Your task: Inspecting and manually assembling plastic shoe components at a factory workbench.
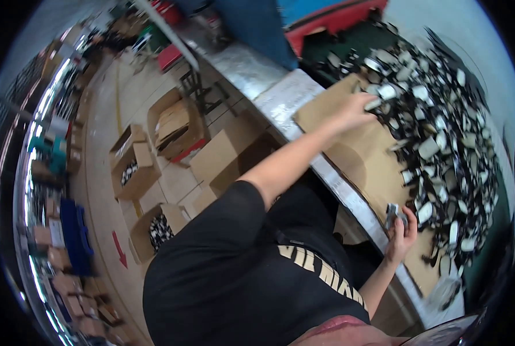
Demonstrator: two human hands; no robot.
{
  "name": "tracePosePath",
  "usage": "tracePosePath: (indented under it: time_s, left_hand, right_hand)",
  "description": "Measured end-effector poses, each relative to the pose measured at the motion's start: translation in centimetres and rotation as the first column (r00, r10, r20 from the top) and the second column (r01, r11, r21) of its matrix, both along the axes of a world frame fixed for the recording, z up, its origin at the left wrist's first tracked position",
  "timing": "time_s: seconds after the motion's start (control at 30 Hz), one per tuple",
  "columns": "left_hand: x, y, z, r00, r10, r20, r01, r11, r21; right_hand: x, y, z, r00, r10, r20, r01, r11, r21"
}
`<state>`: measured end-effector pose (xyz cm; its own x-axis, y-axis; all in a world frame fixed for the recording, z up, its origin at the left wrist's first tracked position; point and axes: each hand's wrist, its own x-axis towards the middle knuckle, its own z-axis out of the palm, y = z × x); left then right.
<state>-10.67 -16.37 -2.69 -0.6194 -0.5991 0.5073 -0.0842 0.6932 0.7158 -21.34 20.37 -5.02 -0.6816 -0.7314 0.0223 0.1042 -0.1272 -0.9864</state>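
A large heap of small black pieces with white or silvery oval faces [436, 150] covers the right side of the worktable; their exact kind is too small to tell. Stretched across a brown cardboard sheet [350, 155], my left arm reaches the heap's near edge. There my left hand [358, 111] has its fingers closed at a black-and-white piece [373, 105]. Closer to my body, my right hand [404, 233] grips a small grey, silvery piece [392, 214] between thumb and fingers, above the cardboard. The fingers partly cover that piece.
A metal table edge [350, 196] runs between my body and the cardboard. Beyond the heap stands a red-and-blue container [332, 20]. On the floor to my left are open cardboard boxes [136, 170], some holding similar pieces, and a dark stool [197, 92]. A clear plastic bag [444, 291] lies at the near corner.
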Motion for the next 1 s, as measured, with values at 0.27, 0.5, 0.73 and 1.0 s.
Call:
tracePosePath:
  time_s: [0.27, 0.5, 0.73, 1.0]
  left_hand:
    - [-2.2, 0.6, -4.2, 0.975, 0.213, -0.057, -0.216, 0.975, -0.056]
    - [-0.8, 5.4, -3.9, 0.98, 0.082, -0.181, 0.005, 0.901, 0.435]
    - [0.1, 9.2, -0.6, 0.876, 0.214, -0.433, 0.45, -0.038, 0.892]
    - [0.0, 9.0, -3.3, 0.859, 0.149, -0.489, 0.5, -0.042, 0.865]
  right_hand:
    - [-0.2, -1.2, -0.7, 0.998, 0.033, -0.061, -0.035, 0.998, -0.046]
    - [-0.5, -1.0, -0.6, 0.998, -0.006, -0.059, 0.003, 0.998, -0.059]
    - [-1.2, -0.4, -1.3, 1.0, 0.024, 0.004, -0.024, 0.997, -0.07]
    - [-1.2, -0.6, -0.2, 0.996, 0.061, 0.07, -0.054, 0.995, -0.089]
